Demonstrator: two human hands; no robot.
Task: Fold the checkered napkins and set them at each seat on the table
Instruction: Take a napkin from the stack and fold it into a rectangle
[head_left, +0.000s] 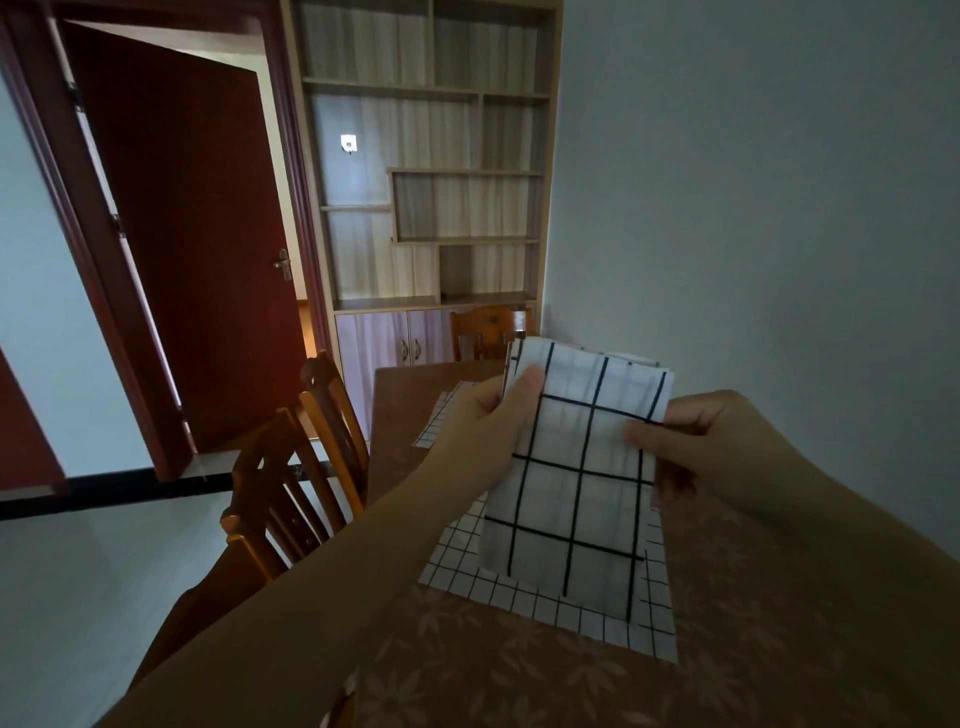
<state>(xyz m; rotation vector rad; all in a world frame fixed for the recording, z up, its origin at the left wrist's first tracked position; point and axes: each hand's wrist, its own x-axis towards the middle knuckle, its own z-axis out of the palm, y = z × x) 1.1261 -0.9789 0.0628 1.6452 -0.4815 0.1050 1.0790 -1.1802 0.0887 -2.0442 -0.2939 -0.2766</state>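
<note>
Your fingers pinch a folded white napkin with bold black checks (576, 467) from both sides: left hand (485, 426) grips its upper left edge, right hand (717, 441) its right edge. You hold it above a fine-gridded white placemat (571, 608) on the brown floral-patterned table (519, 675).

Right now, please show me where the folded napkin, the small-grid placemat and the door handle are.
folded napkin (576, 467), head view, middle of its front face.
small-grid placemat (571, 613), head view, near edge strip below the napkin.
door handle (283, 264), head view, metal lever.
</note>
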